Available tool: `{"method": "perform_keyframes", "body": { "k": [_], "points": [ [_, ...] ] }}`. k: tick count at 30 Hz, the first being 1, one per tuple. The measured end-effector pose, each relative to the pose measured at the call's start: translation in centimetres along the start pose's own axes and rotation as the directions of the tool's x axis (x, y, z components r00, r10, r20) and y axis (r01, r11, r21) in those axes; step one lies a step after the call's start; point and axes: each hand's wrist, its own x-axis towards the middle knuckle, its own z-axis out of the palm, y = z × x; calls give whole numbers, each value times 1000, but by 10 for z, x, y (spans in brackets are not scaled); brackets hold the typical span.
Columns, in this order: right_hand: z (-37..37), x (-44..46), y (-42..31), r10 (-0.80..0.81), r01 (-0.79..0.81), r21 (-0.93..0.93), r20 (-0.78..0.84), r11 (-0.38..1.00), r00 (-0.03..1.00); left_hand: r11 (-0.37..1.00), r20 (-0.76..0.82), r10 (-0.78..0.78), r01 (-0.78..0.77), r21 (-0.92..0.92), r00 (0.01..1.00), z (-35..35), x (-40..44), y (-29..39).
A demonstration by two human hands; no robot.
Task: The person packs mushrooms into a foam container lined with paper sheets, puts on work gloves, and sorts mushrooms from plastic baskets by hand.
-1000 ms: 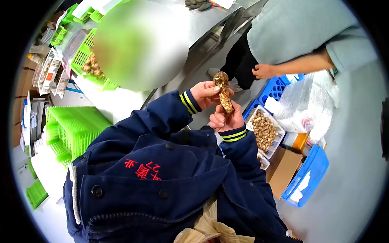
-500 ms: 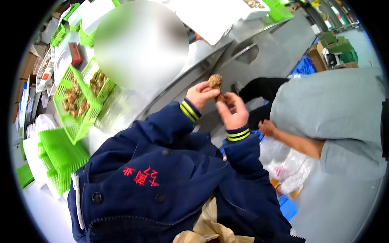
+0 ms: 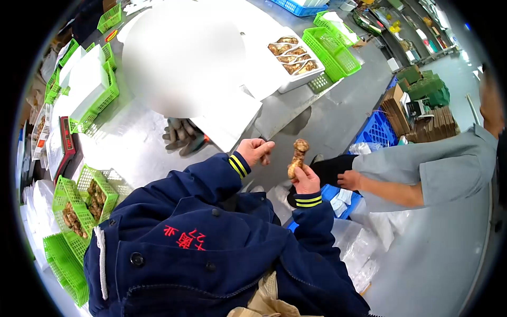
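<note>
Mushroom (image 3: 299, 152) is rising nearly upright from the right hand (image 3: 307, 181), fingers gripping its near end; the left hand (image 3: 254, 152) is hovering at left, fingers curled closed, apparently empty. Loose pinching would be risking a fall, nothing supporting the far end.

The mushroom (image 3: 299, 153) is short and chunky, a bit like a small club. It is brown, with pale cream and yellow patches all over. The top end is round like a knob, the middle is thinner, and the low end is fat again. The right hand (image 3: 306, 180) pinches it near that fat low end, between the thumb and fingers. The rest sticks up above the grip, and the knob leans a little to the right. It looks whole. A gap lies between it and the left hand (image 3: 255, 152).
</note>
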Motion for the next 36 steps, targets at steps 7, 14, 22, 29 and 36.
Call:
{"method": "perform_keyframes", "body": {
  "k": [7, 14, 22, 29, 36],
  "points": [
    [-84, 155, -58, 4, 27, -267, 115, 963, 993, 943, -56, 313, -304, 133, 948, -20, 141, -6],
    [-66, 370, -157, -284, 682, -617, 624, 394, 728, 981, -594, 188, -177, 78, 782, -35, 230, 36],
    [78, 555, -188, -217, 965, -235, 954, -117, 206, 925, -730, 370, -298, 234, 575, -51, 280, 63],
    [127, 619, -142, -48, 986, -127, 991, -108, 122, 812, -705, 563, -132, 568, 432, -86, 332, 109],
    [124, 631, -127, -21, 989, -123, 992, 79, 125, 321, -370, 836, 185, 929, 406, -119, 398, 129]
  ]
}}
